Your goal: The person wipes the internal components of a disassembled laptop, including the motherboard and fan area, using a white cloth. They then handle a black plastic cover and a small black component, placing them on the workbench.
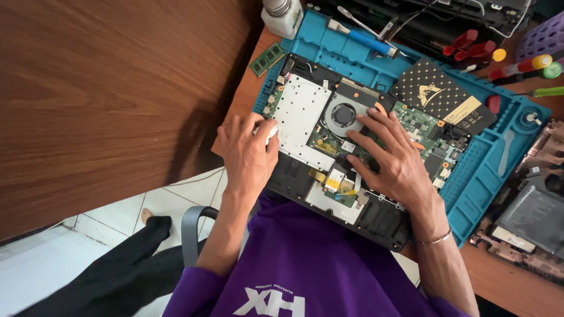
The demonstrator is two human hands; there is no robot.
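Note:
An opened laptop base (376, 220) lies on a blue work mat (482, 170), its green circuit board (429, 126), round fan (343, 114) and silver metal plate (299, 114) exposed. My left hand (248, 154) rests at the plate's left edge, fingers closed around a small white object (271, 132). My right hand (392, 157) lies flat on the circuit board, fingers spread, just right of the fan. A thin bracelet circles that wrist.
A black patterned box (442, 97) lies on the mat's far side. Screwdrivers with red, yellow and green handles (517, 64) lie at the back right. A white bottle (282, 16), a memory stick (267, 58) and another dismantled device (531, 217) surround the mat. A wooden panel (111, 100) stands left.

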